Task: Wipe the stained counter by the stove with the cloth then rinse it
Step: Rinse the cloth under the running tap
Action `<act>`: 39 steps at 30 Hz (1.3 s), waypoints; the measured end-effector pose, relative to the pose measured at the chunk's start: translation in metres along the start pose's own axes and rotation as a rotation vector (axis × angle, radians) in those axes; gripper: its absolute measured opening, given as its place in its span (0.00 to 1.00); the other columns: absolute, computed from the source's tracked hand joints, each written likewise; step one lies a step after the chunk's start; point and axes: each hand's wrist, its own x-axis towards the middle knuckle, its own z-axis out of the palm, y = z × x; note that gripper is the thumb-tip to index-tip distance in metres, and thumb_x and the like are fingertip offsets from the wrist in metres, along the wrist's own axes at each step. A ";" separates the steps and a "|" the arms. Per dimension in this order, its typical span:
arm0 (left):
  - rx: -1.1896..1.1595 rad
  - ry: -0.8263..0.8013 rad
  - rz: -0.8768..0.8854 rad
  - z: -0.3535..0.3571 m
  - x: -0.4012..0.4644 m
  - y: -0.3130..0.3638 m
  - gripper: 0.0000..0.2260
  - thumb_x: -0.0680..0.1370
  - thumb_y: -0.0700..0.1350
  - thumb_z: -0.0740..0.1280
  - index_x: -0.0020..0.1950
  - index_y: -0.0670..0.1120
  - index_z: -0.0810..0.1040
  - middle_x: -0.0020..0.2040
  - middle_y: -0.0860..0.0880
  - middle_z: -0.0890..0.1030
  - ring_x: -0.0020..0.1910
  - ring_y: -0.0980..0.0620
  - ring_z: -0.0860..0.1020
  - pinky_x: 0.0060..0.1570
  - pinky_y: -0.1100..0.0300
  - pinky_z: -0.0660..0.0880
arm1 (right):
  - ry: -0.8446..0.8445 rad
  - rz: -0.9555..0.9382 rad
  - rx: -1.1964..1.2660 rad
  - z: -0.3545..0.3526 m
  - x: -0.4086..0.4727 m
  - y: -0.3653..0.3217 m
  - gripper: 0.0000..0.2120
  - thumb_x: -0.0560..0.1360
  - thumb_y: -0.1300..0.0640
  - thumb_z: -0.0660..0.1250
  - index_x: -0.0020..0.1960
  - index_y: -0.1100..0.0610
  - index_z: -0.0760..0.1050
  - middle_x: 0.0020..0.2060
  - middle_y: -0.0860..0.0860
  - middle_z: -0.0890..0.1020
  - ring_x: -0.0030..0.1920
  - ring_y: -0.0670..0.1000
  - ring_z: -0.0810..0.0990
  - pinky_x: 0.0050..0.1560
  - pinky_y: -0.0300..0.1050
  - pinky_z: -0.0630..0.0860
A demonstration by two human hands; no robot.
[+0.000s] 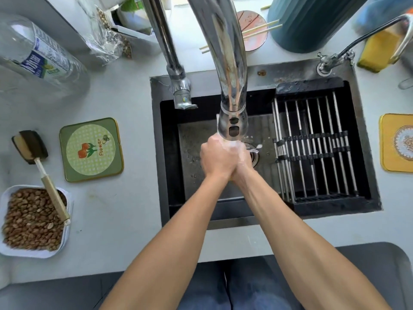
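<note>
Head view looks straight down at a pale grey surface [125, 211] with a black sink [165, 153] set in it. A big shiny tap [225, 63] bends over the middle of the sink. A black and silver rack [312, 148] sits in the right part of the sink. A big clear bottle [40, 57] lies on the far left of the surface. Near it, on the left, is a white tray of brown nuts [31, 220], and a brush with a long handle [42, 168] rests across the far edge of the tray. A green square mat [91, 149] with a flower picture lies between the tray and the sink. A yellow mat [396, 142] is at the right edge, and a yellow sponge [377, 52] sits far right beside a small thin tap [335, 59].

Two bare arms reach over the sink. The left hand [215, 157] and the right hand [242, 162] are pressed together just under the tap's spout. The fingers of both hands are curled tight around a small white cloth [232, 144], squeezing it. Only a little of the cloth peeks out, at the far side of the hands, over the drain [254, 156].
</note>
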 end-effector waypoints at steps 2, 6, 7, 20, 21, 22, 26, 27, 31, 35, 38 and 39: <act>0.092 0.012 -0.014 -0.007 0.015 -0.010 0.13 0.79 0.53 0.67 0.37 0.48 0.78 0.45 0.41 0.85 0.46 0.37 0.83 0.44 0.50 0.79 | -0.006 0.051 0.022 -0.002 -0.004 0.005 0.13 0.83 0.49 0.66 0.46 0.57 0.81 0.39 0.53 0.84 0.41 0.54 0.83 0.45 0.50 0.81; 0.004 -0.033 -0.067 -0.014 0.018 -0.027 0.19 0.85 0.54 0.62 0.37 0.48 0.75 0.45 0.44 0.84 0.49 0.39 0.80 0.45 0.53 0.69 | 0.050 -0.172 -0.072 -0.014 0.007 -0.006 0.21 0.85 0.45 0.61 0.43 0.56 0.84 0.36 0.48 0.88 0.37 0.47 0.86 0.34 0.40 0.81; -0.038 -0.032 -0.069 -0.012 0.014 -0.025 0.18 0.84 0.54 0.62 0.36 0.50 0.75 0.42 0.47 0.83 0.47 0.42 0.80 0.44 0.54 0.70 | 0.059 -0.201 -0.025 -0.015 0.009 -0.011 0.22 0.86 0.45 0.60 0.43 0.56 0.84 0.36 0.48 0.87 0.36 0.47 0.86 0.33 0.39 0.80; -0.245 -0.122 -0.267 -0.016 0.029 -0.037 0.16 0.84 0.58 0.66 0.49 0.46 0.83 0.49 0.46 0.86 0.55 0.40 0.85 0.54 0.46 0.83 | 0.094 -0.246 -0.318 -0.036 0.010 -0.009 0.26 0.83 0.35 0.59 0.47 0.54 0.85 0.46 0.50 0.89 0.50 0.52 0.87 0.54 0.52 0.84; -0.404 -0.145 -0.353 -0.018 0.028 -0.038 0.16 0.84 0.58 0.67 0.52 0.46 0.83 0.52 0.45 0.87 0.55 0.40 0.86 0.55 0.44 0.84 | 0.117 -0.256 -0.349 -0.042 0.012 -0.011 0.26 0.84 0.36 0.59 0.52 0.55 0.85 0.51 0.53 0.88 0.55 0.55 0.86 0.61 0.56 0.82; -0.527 -0.166 -0.406 -0.020 0.027 -0.038 0.16 0.83 0.58 0.69 0.54 0.45 0.83 0.53 0.44 0.88 0.54 0.41 0.87 0.52 0.45 0.86 | 0.128 -0.255 -0.379 -0.048 0.015 -0.011 0.27 0.84 0.36 0.58 0.57 0.57 0.85 0.54 0.56 0.87 0.58 0.58 0.85 0.65 0.59 0.79; -0.690 -0.200 -0.453 -0.025 0.021 -0.035 0.19 0.81 0.60 0.72 0.53 0.43 0.82 0.48 0.45 0.88 0.42 0.46 0.88 0.34 0.53 0.84 | 0.132 -0.234 -0.463 -0.055 0.023 -0.006 0.29 0.83 0.36 0.61 0.56 0.61 0.84 0.53 0.58 0.87 0.58 0.60 0.84 0.65 0.61 0.79; -0.707 -0.221 -0.464 -0.025 0.019 -0.034 0.19 0.80 0.60 0.72 0.53 0.43 0.82 0.46 0.45 0.88 0.39 0.47 0.88 0.32 0.54 0.83 | 0.147 -0.235 -0.464 -0.054 0.024 -0.006 0.30 0.82 0.35 0.61 0.55 0.62 0.84 0.51 0.57 0.87 0.56 0.59 0.85 0.62 0.59 0.80; -0.774 -0.302 -0.398 -0.025 0.012 -0.031 0.16 0.82 0.51 0.73 0.61 0.40 0.82 0.50 0.44 0.88 0.42 0.49 0.88 0.36 0.55 0.84 | 0.207 -0.281 -0.580 -0.049 0.023 -0.006 0.27 0.85 0.38 0.58 0.56 0.61 0.80 0.50 0.55 0.85 0.53 0.58 0.83 0.58 0.57 0.79; -0.613 -0.263 -0.142 -0.017 0.002 -0.026 0.10 0.80 0.40 0.74 0.59 0.37 0.82 0.50 0.40 0.88 0.45 0.48 0.86 0.44 0.45 0.85 | 0.124 -0.252 -0.533 -0.045 0.016 -0.004 0.20 0.86 0.50 0.59 0.64 0.65 0.77 0.58 0.65 0.83 0.55 0.60 0.83 0.58 0.56 0.79; -0.441 -0.230 -0.002 -0.011 -0.007 -0.021 0.11 0.77 0.45 0.78 0.54 0.40 0.83 0.48 0.38 0.87 0.45 0.44 0.86 0.49 0.39 0.83 | -0.020 -0.178 -0.226 -0.043 0.001 -0.001 0.18 0.87 0.49 0.57 0.64 0.58 0.80 0.57 0.58 0.87 0.56 0.54 0.86 0.56 0.50 0.81; -0.360 -0.214 0.034 -0.009 -0.011 -0.020 0.11 0.76 0.48 0.78 0.51 0.42 0.84 0.46 0.40 0.87 0.45 0.43 0.87 0.48 0.42 0.83 | -0.093 -0.147 -0.102 -0.041 -0.005 0.000 0.21 0.87 0.46 0.56 0.62 0.56 0.83 0.56 0.55 0.88 0.57 0.54 0.87 0.54 0.48 0.83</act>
